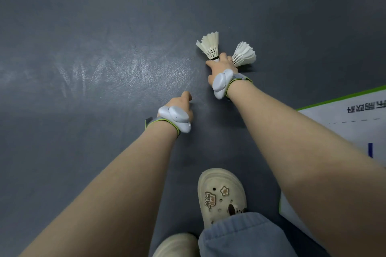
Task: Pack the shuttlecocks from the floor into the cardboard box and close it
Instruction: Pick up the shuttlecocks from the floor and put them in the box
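My right hand (220, 64) reaches forward low over the grey floor and grips two white feather shuttlecocks by their cork ends. One shuttlecock (210, 45) fans up and to the left, the other shuttlecock (244, 54) fans to the right. My left hand (180, 103) hangs closer to me, left of the right hand, with its fingers curled under and nothing seen in it. Both wrists carry white sensor units on grey straps. The cardboard box is out of view.
A white sheet with a green edge and printed characters (355, 115) lies on the floor at the right. My cream clog shoes (221, 194) and a blue trouser leg (240, 236) stand below the hands. Bare grey floor (104, 48) stretches left and ahead.
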A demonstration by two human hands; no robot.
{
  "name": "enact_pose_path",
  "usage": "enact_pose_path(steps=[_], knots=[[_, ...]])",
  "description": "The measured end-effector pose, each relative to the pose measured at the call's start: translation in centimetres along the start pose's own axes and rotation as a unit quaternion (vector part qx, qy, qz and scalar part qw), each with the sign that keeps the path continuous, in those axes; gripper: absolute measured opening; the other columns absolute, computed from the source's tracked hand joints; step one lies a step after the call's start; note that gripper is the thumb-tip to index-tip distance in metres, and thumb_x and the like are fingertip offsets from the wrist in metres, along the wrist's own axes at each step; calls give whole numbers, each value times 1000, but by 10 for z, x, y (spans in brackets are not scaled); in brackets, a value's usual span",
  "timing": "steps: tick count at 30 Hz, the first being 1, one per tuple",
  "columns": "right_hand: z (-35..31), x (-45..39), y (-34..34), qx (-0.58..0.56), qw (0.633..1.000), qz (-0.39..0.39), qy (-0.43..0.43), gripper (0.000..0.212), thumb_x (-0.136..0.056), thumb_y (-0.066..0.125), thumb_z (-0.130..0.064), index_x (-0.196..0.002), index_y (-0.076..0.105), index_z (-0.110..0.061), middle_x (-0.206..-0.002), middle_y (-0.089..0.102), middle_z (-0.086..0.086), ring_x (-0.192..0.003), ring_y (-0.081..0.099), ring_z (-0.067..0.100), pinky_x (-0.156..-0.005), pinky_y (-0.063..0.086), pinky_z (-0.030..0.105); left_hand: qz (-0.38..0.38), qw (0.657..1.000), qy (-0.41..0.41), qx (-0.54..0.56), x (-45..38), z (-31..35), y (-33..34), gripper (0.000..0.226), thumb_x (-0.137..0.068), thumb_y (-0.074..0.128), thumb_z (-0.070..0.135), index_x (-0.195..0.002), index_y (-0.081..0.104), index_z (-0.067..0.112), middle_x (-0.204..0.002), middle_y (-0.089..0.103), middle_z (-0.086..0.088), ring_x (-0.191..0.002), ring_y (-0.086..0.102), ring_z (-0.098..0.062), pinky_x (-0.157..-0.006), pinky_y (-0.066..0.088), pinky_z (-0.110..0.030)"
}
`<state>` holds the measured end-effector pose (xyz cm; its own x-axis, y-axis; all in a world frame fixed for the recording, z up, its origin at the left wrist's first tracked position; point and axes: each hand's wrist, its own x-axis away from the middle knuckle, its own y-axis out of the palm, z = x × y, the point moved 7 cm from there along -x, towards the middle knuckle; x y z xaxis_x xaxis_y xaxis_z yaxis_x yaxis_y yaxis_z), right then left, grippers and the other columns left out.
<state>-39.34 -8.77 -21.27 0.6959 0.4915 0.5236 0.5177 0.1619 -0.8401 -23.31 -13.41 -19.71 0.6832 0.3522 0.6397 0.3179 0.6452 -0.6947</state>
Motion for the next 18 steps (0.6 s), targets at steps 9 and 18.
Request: enact_pose_path(steps=[9, 18], knots=[[-17, 58, -26, 0, 1000, 6, -31, 42, -82, 50, -11, -122, 58, -21, -131, 35, 13, -126, 32, 32, -100, 36, 40, -9, 998, 22, -54, 46, 17, -35, 45, -89, 39, 10, -132, 35, 22, -118, 61, -3, -99, 57, -24, -71, 36, -27], [-75, 195, -134, -49, 993, 48, -93, 38, -94, 37, -40, -111, 65, -23, -117, 54, 18, -112, 50, 37, -95, 38, 37, 47, 993, 58, -90, 181, 64, -124, 35, -95, 40, 16, -129, 44, 18, -132, 54, -1, -121, 51, -21, -89, 38, -26]])
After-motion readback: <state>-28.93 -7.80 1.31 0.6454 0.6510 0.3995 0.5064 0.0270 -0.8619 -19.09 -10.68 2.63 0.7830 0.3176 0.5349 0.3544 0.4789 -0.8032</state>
